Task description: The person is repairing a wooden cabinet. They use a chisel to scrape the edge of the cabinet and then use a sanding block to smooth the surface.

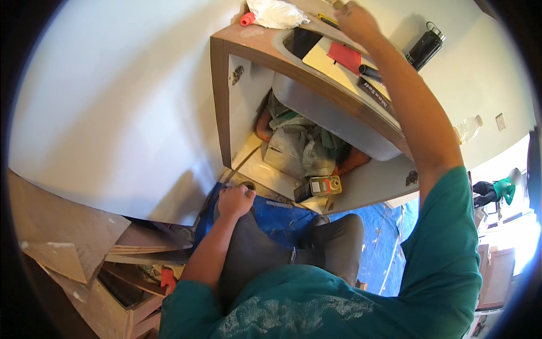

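Observation:
My right hand (pixel 357 22) is stretched far over the countertop (pixel 243 35), fingers closed round a small tan thing (pixel 339 5) I cannot make out. Just beside it lies a yellow-and-black tool (pixel 328 21). Low down, my left hand (pixel 234 200) is closed near my knee, at the cabinet's front lower corner. Against its fingers shows a small round, dark-centred thing (pixel 248 185); what the fingers grip is hidden. Between my arms stands the open sink cabinet (pixel 222 107), with the underside of a metal sink basin (pixel 333 116) visible inside.
A pale board (pixel 317 55) bearing a red sheet (pixel 344 57) and black tube (pixel 370 72) spans the sink. White plastic (pixel 276 13) and a black bottle (pixel 426 46) are on top. Crumpled bags (pixel 302 144) and a metal tin (pixel 319 187) sit below. Another person (pixel 499 189) is far right.

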{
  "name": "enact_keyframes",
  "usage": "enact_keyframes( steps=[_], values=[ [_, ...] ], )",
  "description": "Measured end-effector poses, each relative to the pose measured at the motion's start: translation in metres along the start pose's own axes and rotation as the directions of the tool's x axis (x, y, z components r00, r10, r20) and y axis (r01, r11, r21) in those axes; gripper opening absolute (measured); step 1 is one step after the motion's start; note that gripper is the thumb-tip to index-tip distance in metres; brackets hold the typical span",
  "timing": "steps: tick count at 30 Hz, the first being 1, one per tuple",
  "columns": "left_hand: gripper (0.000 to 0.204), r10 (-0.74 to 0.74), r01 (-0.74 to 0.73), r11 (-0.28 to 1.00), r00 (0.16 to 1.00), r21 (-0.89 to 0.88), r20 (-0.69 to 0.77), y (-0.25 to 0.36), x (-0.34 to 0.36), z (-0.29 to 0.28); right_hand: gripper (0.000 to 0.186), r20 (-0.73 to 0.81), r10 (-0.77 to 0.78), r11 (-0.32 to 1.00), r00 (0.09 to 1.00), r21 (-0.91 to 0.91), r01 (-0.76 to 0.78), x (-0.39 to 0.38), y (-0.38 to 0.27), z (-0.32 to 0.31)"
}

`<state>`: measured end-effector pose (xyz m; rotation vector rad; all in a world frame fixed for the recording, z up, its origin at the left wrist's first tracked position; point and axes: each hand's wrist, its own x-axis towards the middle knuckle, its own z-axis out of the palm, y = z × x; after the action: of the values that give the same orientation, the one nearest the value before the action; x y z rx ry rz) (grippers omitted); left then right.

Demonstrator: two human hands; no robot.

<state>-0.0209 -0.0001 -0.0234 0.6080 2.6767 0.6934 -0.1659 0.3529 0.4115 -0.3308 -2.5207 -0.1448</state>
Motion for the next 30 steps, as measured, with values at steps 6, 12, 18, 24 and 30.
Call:
enact_keyframes(
  steps=[6,12,18,24,30],
  values=[
    [0.044,0.026,-0.025,0.999,0.999,0.021,-0.039,-0.001,-0.003,0.002,0.033,0.291,-0.108,0.742,0.951,0.66,-0.118,-0.147,0.0,-0.121],
    [0.039,0.162,-0.206,0.502,0.976,-0.84,-0.142,0.062,-0.017,0.01,0.038,0.529,-0.155,0.864,0.834,0.482,-0.144,-0.341,-0.01,-0.109],
    [0.058,0.188,-0.12,-0.204,0.969,-0.972,-0.159,0.249,-0.056,-0.083,0.041,0.319,-0.101,0.909,0.942,0.414,-0.042,-0.395,0.009,-0.074],
    [0.048,0.188,-0.247,-0.183,0.941,-0.951,-0.281,0.273,-0.01,-0.093,0.042,0.421,-0.026,0.912,0.907,0.381,-0.151,-0.383,0.031,-0.068],
    [0.054,0.235,-0.374,-0.18,0.882,-0.91,-0.409,0.287,0.022,-0.082,0.051,0.451,-0.01,0.883,0.893,0.423,-0.204,-0.361,0.052,-0.057]
  ],
)
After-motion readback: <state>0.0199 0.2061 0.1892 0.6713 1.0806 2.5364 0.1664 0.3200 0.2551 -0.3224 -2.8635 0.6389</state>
